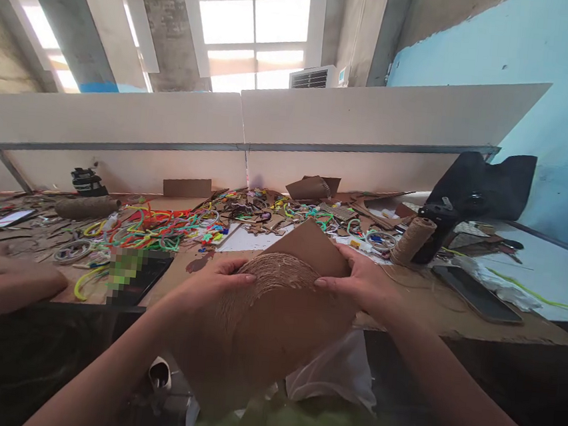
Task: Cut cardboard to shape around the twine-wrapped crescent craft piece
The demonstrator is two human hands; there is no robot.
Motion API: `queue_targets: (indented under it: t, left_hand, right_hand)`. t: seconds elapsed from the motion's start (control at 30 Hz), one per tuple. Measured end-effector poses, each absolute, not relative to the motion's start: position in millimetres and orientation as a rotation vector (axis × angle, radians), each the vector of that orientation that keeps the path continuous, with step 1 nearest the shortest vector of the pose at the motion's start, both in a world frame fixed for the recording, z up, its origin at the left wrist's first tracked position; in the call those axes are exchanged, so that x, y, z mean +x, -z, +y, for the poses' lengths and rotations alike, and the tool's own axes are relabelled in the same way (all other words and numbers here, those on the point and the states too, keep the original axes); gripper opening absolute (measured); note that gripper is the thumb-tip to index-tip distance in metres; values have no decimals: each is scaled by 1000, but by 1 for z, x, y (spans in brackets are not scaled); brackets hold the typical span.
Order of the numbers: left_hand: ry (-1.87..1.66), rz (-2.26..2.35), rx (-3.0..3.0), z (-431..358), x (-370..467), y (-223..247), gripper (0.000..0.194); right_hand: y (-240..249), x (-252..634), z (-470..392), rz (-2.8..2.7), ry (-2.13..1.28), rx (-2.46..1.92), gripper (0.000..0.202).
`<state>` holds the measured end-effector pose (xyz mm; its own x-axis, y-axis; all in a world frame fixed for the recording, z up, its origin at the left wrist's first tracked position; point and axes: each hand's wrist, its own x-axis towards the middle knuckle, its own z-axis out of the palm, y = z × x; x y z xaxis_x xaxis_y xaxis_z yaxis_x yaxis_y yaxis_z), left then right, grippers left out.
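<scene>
A brown cardboard sheet (297,335) is held up in front of me, above my lap and the table's front edge. Curved rows of twine (283,273) lie side by side across its upper part. My left hand (230,280) grips the sheet's left side, its thumb on the twine. On the right side, my right hand (360,284) pinches the sheet with the thumb on the front near the end of the twine rows. The other fingers of both hands are mostly hidden behind the cardboard. A spool of twine (413,241) stands on the table beyond my right hand.
Tangled coloured cords (149,230) and cardboard scraps (263,218) cover the table's back. A phone (477,295) lies at right, near a black stand (436,221). At left are a dark flat device (150,277), a cardboard tube (88,207) and another person's arm (11,280).
</scene>
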<state>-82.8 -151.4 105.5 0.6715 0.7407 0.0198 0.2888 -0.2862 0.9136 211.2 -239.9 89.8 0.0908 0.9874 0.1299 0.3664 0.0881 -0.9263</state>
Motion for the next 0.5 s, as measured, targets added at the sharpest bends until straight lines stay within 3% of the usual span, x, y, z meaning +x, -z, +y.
queue_targets:
  t: [0.17,0.27,0.43,0.5]
  left_hand:
    - [-465,888,1786,-148,-88,-88,55]
    - [-429,833,1723,-150,-86,-83,53]
    - [-571,831,1696,-147,-88,-81,49]
    - [-657,887,1659,-142,-95,-79,47]
  right_hand:
    - [-88,206,-242,-1446,-752,-1566,82]
    - [-86,209,-237,-1484,-755,-1571,85]
    - [-71,239,-221,-1537,-545,-1545,51]
    - [-61,256,-219,-1534,-460,-1563,50]
